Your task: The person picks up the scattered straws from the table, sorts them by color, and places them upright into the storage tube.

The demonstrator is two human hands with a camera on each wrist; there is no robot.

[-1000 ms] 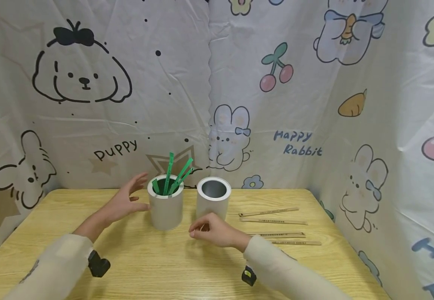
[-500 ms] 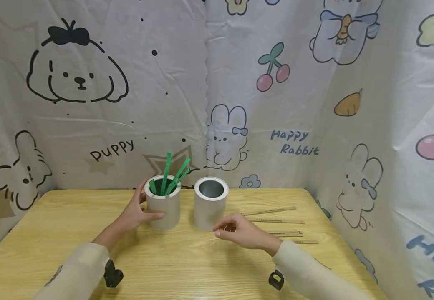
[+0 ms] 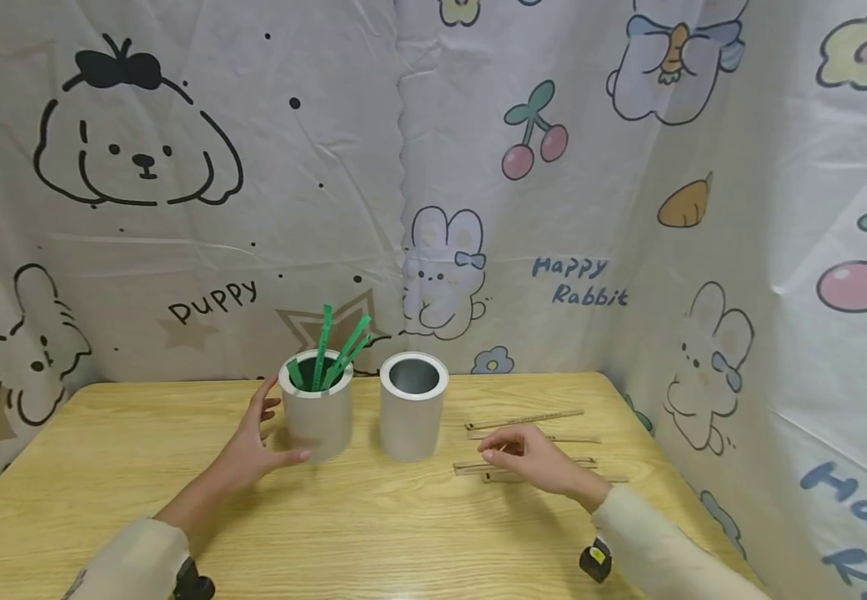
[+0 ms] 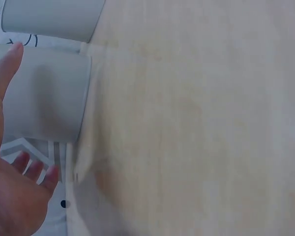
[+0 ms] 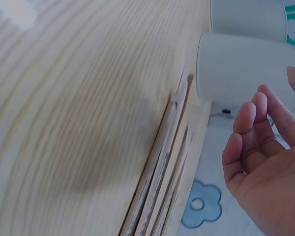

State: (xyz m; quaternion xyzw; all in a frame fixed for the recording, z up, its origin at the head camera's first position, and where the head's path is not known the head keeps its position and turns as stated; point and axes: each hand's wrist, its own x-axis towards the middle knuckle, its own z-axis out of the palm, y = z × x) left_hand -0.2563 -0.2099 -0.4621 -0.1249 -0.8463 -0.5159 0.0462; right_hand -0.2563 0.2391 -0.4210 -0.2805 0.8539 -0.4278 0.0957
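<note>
A pale cylindrical pot (image 3: 318, 425) stands upright on the table with several green strips (image 3: 324, 346) sticking out of its mouth. My left hand (image 3: 248, 446) is spread at its left side, the thumb across its front and the fingers apart from its wall in the left wrist view. Beside it stands a second pale pot (image 3: 413, 427), its visible inside bare. Several slim brown sticks with printed lettering (image 3: 531, 418) lie right of that pot. Over them hovers my right hand (image 3: 537, 460), fingers loosely bent, with nothing seen between them in the right wrist view.
The light wood table (image 3: 373, 533) ends at a patterned cloth (image 3: 358, 167) hanging behind and to the right. A gap separates the two pots. Black wrist cameras (image 3: 596, 560) sit at both sleeves.
My right hand has moved right, from the front of the second pot to above the brown sticks. My left hand came up to the pot with green strips, then drew slightly down.
</note>
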